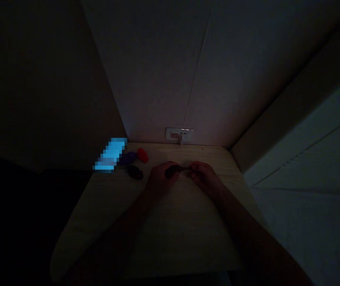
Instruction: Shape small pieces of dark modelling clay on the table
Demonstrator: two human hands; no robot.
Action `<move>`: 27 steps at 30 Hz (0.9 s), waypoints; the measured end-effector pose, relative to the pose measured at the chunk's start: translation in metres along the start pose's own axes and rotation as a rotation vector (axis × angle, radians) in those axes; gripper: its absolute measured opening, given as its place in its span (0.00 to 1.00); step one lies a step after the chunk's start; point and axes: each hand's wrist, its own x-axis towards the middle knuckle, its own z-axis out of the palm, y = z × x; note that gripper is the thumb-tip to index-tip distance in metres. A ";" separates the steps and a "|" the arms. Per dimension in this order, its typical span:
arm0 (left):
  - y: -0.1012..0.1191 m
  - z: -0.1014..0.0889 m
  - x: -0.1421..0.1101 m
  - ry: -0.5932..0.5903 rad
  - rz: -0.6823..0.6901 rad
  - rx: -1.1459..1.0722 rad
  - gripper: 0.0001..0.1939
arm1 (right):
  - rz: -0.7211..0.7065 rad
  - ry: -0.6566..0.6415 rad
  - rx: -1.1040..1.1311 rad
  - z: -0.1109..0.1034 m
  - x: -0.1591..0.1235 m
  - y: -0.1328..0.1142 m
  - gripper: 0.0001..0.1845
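Dimly, left hand is grasping dark object | right hand is pinching its thin end

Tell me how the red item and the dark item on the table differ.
The red item is bright, while the dark item nearly fades into the gloom. The red item lies nearer the wall socket than the dark item does. Both rest on the wooden table, left of the left hand.
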 end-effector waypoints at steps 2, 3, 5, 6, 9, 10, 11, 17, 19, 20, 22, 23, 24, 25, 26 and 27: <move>-0.002 -0.001 0.001 0.088 -0.029 0.030 0.11 | -0.042 0.036 0.070 -0.010 0.005 -0.006 0.06; -0.003 -0.001 0.002 0.138 -0.044 0.045 0.11 | -0.068 0.054 0.103 -0.016 0.008 -0.010 0.07; -0.006 -0.001 0.003 0.229 -0.075 0.073 0.11 | -0.121 0.083 0.153 -0.028 0.013 -0.021 0.07; -0.008 -0.002 0.004 0.263 -0.087 0.086 0.11 | -0.147 0.094 0.168 -0.033 0.016 -0.025 0.08; -0.013 -0.001 0.006 0.301 -0.088 0.130 0.12 | -0.188 0.099 0.162 -0.041 0.019 -0.030 0.09; -0.014 0.000 0.006 0.294 -0.077 0.146 0.13 | -0.190 0.092 0.147 -0.040 0.019 -0.029 0.10; -0.015 0.000 0.006 0.280 -0.065 0.161 0.13 | -0.189 0.084 0.129 -0.038 0.018 -0.025 0.12; -0.013 0.003 0.004 0.206 0.018 0.247 0.17 | -0.157 0.039 0.032 -0.018 0.010 -0.005 0.19; -0.012 0.005 0.003 0.196 0.041 0.263 0.19 | -0.145 0.018 0.007 -0.014 0.007 -0.005 0.20; -0.011 0.005 0.003 0.196 0.049 0.268 0.20 | -0.138 0.007 -0.006 -0.013 0.005 -0.006 0.20; -0.011 0.006 0.002 0.200 0.058 0.275 0.21 | -0.128 -0.008 -0.030 -0.011 0.003 -0.008 0.21; -0.010 0.006 0.002 0.204 0.060 0.276 0.20 | -0.126 -0.013 -0.042 -0.010 0.002 -0.008 0.22; -0.011 0.006 0.002 0.208 0.059 0.277 0.20 | -0.124 -0.017 -0.055 -0.009 0.001 -0.008 0.24; -0.011 0.006 0.002 0.212 0.057 0.277 0.19 | -0.125 -0.019 -0.070 -0.008 0.000 -0.008 0.25; -0.011 0.006 0.002 0.215 0.055 0.278 0.18 | -0.126 -0.020 -0.087 -0.008 0.000 -0.008 0.26; -0.011 0.006 0.002 0.213 0.053 0.280 0.18 | -0.128 -0.020 -0.105 -0.007 0.000 -0.008 0.26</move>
